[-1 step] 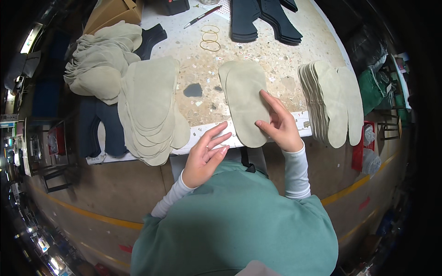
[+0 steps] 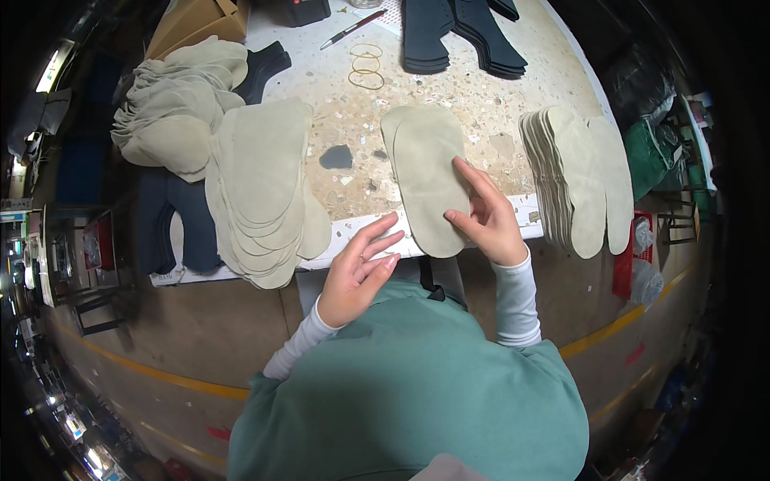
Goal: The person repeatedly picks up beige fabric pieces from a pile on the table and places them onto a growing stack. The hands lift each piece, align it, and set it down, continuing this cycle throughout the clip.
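Two or more beige insole-shaped pieces (image 2: 429,180) lie slightly offset on each other at the table's front edge, their near end reaching over it. On the top piece's right side rest the thumb and index finger of my right hand (image 2: 491,224), spread apart; its other fingers curl by the edge, partly hidden. My left hand (image 2: 359,268) hovers left of the near end, fingers apart, nothing in it. Left of it, a fanned pile of the same beige pieces (image 2: 261,164) overhangs the edge. At the right stands a tighter row of them (image 2: 581,180).
A looser beige heap (image 2: 180,96) lies far left, near dark blue cut pieces (image 2: 192,232) and a cardboard box (image 2: 200,28). Stacked dark pieces (image 2: 425,36), a pen (image 2: 353,30) and yellowish rings (image 2: 366,68) are at the back. A red crate (image 2: 624,272) stands right of the table.
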Available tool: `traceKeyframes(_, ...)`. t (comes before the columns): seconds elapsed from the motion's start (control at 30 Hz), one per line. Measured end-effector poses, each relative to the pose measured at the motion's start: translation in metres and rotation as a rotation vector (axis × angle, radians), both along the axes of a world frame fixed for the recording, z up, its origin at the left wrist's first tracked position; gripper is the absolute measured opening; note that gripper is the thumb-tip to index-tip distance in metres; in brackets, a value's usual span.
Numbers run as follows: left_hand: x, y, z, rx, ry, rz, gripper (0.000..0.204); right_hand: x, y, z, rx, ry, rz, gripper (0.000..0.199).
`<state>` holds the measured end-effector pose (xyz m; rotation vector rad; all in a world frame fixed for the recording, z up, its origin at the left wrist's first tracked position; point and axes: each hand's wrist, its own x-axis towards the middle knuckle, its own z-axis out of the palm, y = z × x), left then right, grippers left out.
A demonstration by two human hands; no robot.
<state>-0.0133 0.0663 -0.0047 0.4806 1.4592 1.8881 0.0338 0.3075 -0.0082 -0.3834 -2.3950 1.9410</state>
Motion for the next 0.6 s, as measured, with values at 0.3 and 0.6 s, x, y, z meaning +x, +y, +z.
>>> traceKeyframes(0.3,-0.011,-0.019,0.018,-0.138,0.464,0.157,0.021,-0.011,0.003,-0.002,-0.138,0.214,-0.292,0.067)
traceKeyframes(0.6,-0.050,-0.087,0.035,-0.193,0.559,0.854,0.020,-0.023,-0.003,-0.002,0.218,-0.053,-0.190,0.044)
